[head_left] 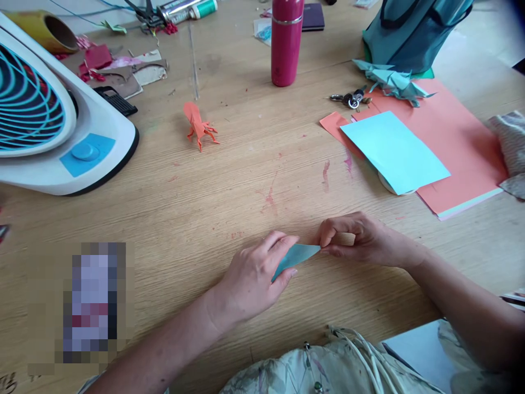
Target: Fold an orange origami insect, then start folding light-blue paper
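Between my hands lies a small folded piece of teal paper (296,257), its pointed tip toward the right. My left hand (258,268) grips it from the left, fingers over the top and thumb along the near edge, hiding much of it. The thumb and index finger of my right hand (356,241) pinch the paper's right tip. Beyond my right hand, a light blue paper sheet (396,153) rests on something round and pale, partly over orange paper (459,148). An orange folded paper insect (199,126) stands farther back on the wooden table (238,180).
A white fan (102,148) stands at the left, with a blurred-out object (92,301) in front. At the back are a magenta bottle (286,49), keys (350,99), a teal folded paper figure (394,82) and a teal bag (410,38). Paper scraps (123,68) lie back left.
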Available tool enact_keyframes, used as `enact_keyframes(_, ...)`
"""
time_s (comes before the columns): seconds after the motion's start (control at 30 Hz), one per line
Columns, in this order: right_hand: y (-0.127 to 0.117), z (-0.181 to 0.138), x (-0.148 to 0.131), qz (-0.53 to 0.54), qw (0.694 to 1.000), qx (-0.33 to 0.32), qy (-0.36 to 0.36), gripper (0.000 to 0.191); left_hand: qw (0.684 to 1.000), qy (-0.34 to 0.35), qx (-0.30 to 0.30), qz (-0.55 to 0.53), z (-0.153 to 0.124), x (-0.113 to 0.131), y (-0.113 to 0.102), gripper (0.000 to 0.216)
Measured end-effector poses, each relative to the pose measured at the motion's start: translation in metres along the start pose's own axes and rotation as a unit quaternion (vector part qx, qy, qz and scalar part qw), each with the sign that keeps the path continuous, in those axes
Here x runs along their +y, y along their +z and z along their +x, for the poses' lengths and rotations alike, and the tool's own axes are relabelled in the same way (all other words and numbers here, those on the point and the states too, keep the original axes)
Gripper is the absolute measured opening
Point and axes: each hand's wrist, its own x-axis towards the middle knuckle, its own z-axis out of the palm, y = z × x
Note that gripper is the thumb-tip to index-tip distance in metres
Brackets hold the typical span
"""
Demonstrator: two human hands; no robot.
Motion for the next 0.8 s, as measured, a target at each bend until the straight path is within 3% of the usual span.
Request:
enact_keyframes(0.33, 0.001, 0.018, -0.007, 0.014, 0.996, 0.081, -0.031, 0.012, 0.99, -0.065, 0.086, -0.088, 0.006, -0.002, 0.003, 0.026)
enact_keyframes(0.57, 0.029, 0.022, -0.009, 0.122, 0.987, 0.104, -0.014, 0.022, 0.983, -0.054, 0.14, -0.103, 0.005, -0.005, 0.009, 0.033)
enact_keyframes(0.67, 0.033, 0.021, -0.006, 0.065, 0.99, 0.112, -0.055, 0.015, 0.983, -0.045, 0.149, -0.102, 0.003, -0.005, 0.011, 0.035)
enact_keyframes(0.8, 0.023, 0.021, -0.006, -0.018, 0.991, 0.095, -0.096, 0.008, 0.986, -0.042, 0.129, -0.096, 0.002, -0.003, 0.01, 0.023)
